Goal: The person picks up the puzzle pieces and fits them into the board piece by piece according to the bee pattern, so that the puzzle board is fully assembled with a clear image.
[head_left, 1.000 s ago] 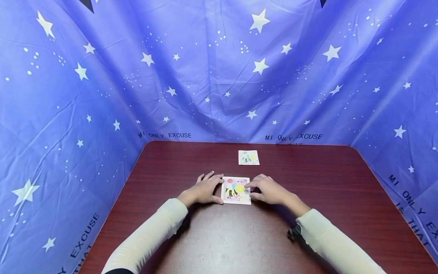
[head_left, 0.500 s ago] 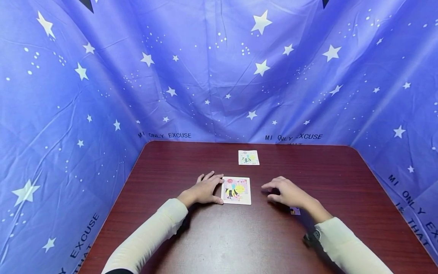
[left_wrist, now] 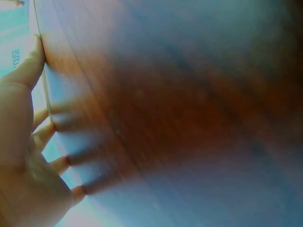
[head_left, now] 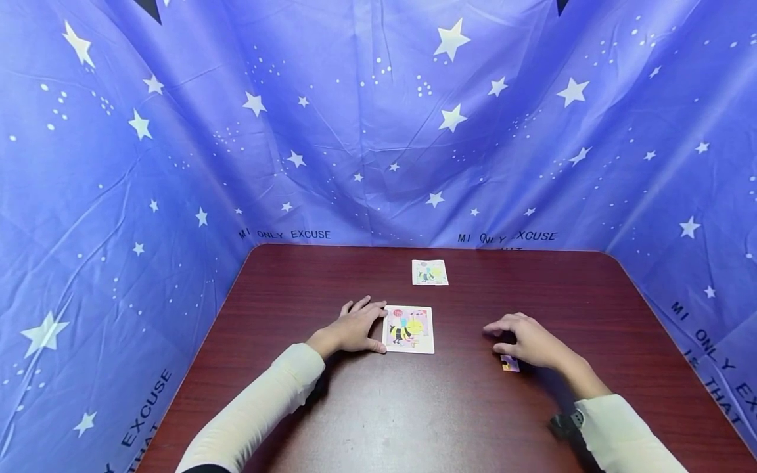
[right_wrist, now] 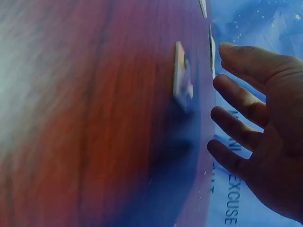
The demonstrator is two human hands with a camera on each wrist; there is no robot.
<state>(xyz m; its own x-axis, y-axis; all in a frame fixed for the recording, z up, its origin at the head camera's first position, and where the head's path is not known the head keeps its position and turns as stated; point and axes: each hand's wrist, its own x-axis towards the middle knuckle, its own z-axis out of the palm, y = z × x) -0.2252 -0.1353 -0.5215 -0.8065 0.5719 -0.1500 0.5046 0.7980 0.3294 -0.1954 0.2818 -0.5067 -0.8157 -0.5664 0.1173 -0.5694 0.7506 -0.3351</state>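
A square bee jigsaw puzzle (head_left: 408, 330) in a white frame lies flat mid-table, with a pale patch at its lower right. Along its left edge rests my left hand (head_left: 353, 328), fingertips at the upper left corner and thumb at the lower left. In the left wrist view that hand's fingers (left_wrist: 46, 135) are spread, tips down at the table. To the right of the puzzle, my right hand (head_left: 529, 339) hovers with loosely bent fingers and nothing in them. Partly hidden below its thumb is a purple and yellow jigsaw piece (head_left: 510, 364), flat on the table.
A smaller square card with the same bee picture (head_left: 430, 272) lies behind the puzzle, towards the table's far edge. Blue star-printed cloth (head_left: 367, 131) hangs round the back and sides of the dark red wooden table (head_left: 367, 420).
My right hand has left the puzzle's right edge and moved right, to over the loose jigsaw piece. My left hand and the puzzle have stayed in place.
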